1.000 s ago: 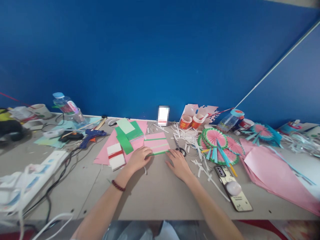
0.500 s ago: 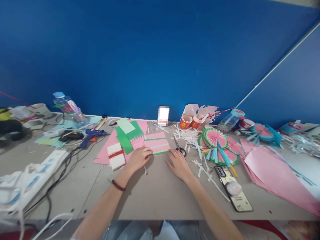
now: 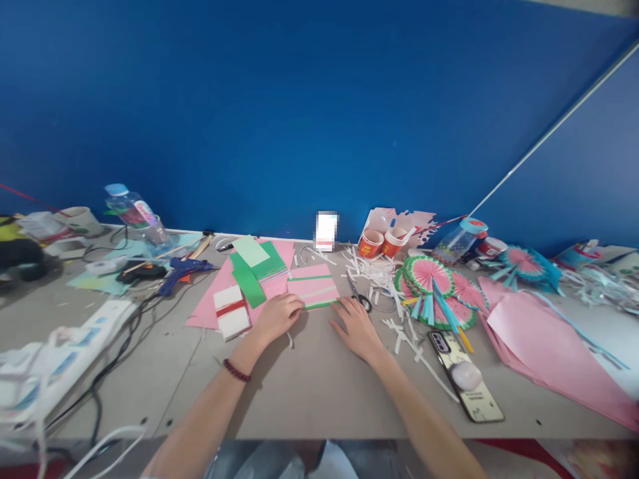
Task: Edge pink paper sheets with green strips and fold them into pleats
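Observation:
Flat on the table lies a pink sheet of paper (image 3: 312, 285) with green and pale strips across it and a green near edge. My left hand (image 3: 279, 315) is at its near left corner, fingers bent together and closed on the edge; the fingertips are partly hidden. At the near right corner my right hand (image 3: 355, 326) lies flat and open, its thumb apart and its fingertips touching the edge. Black-handled scissors (image 3: 363, 301) lie just beyond the right hand. A white stack with a red band (image 3: 232, 311) sits left of my left hand.
Green papers (image 3: 269, 263) lie on larger pink sheets to the left, near a blue glue gun (image 3: 184, 269) and a power strip (image 3: 80, 356). Right are paper scraps (image 3: 379, 276), red paper cups (image 3: 371, 243), watermelon-patterned paper fans (image 3: 432, 286) and a phone (image 3: 472, 389). A blue wall (image 3: 299, 133) rises behind.

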A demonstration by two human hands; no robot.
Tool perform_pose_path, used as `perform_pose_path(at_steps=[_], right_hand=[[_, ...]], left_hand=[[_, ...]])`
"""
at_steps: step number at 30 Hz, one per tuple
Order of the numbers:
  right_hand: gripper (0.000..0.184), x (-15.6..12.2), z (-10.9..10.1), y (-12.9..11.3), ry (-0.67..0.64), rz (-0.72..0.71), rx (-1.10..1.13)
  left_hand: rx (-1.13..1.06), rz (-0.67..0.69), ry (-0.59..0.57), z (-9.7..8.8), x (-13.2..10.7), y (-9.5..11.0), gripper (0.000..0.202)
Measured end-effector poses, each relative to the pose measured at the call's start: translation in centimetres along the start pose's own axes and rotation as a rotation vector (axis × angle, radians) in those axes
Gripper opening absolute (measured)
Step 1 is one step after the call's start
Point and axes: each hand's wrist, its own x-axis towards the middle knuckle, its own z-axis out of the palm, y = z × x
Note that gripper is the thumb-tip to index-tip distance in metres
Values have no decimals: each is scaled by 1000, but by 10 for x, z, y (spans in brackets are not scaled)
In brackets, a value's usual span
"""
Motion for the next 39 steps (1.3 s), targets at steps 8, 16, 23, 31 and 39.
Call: perform_pose_path(at_steps=[8, 16, 23, 31, 39], right_hand=[[29, 2, -1, 2, 48, -11, 37], [20, 5, -7, 4, 121, -52, 81], [18, 4, -14, 5, 70, -153, 119], [17, 5, -18, 1, 29, -163, 151], [18, 6, -14, 9, 191, 31, 170]], left_hand=[[-3, 6, 26, 1, 0, 1, 18], [-50, 72, 41, 3, 0, 3, 20], [-41, 78, 41, 9, 0, -1, 20], [-36, 98, 46, 8, 1, -1, 20], [62, 5, 192, 7, 1, -10, 21]])
